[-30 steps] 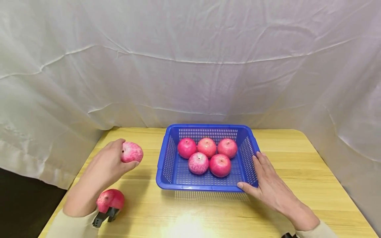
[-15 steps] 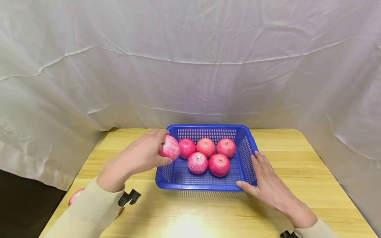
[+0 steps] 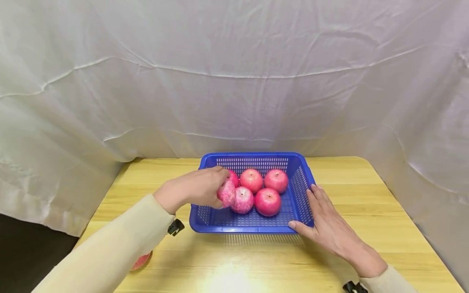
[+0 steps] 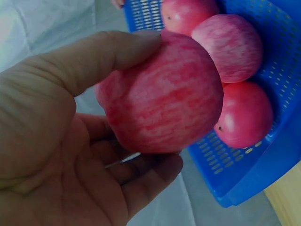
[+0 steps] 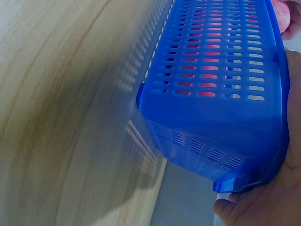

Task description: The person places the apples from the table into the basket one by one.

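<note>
My left hand [image 3: 198,187] grips a pink striped apple [image 3: 226,193] over the left part of a blue plastic basket [image 3: 245,230]. In the left wrist view the thumb lies on top of this apple [image 4: 162,99] and the fingers curl beneath it. Several red and pink apples sit in the basket, among them a red apple [image 3: 268,202] at the front and a paler apple [image 3: 251,180] behind. The left fingers partly hide one red apple [image 3: 233,178]. My right hand [image 3: 331,226] rests on the basket's right front corner, thumb on the front rim and straight fingers along the right rim.
Another apple [image 3: 141,261] lies on the wooden table [image 3: 278,264] at the front left, partly covered by the left sleeve [image 3: 113,244]. A pale cloth curtain [image 3: 234,81] hangs behind the table. Small black wrist mounts show at both cuffs.
My left hand has carried the striped apple rightward from the table's left side to inside the basket's left part. The right hand has stayed on the basket's corner.
</note>
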`<action>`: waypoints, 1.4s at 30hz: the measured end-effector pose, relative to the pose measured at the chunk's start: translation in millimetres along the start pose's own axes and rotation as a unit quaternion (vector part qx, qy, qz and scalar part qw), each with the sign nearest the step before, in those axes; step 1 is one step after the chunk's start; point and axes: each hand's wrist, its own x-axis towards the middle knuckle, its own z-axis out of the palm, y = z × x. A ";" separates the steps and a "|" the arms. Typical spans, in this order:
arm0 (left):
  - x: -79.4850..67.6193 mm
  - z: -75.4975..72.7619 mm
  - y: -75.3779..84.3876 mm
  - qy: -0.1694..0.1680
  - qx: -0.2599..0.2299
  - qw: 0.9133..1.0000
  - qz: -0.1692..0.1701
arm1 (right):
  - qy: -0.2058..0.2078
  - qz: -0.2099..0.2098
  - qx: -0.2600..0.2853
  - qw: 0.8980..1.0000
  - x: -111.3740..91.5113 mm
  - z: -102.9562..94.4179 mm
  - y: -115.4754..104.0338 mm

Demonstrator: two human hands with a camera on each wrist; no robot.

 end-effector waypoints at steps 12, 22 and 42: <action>21.8 20.1 4.6 -0.146 0.068 0.987 -0.026 | -0.001 0.003 0.002 1.000 -0.4 0.9 0.9; 28.6 36.7 13.9 -0.194 0.111 0.974 -0.032 | 0.001 0.002 -0.001 1.000 -0.6 0.9 0.8; 32.5 41.6 13.3 -0.212 0.099 0.970 -0.060 | -0.003 0.005 -0.002 1.000 -0.9 0.8 0.6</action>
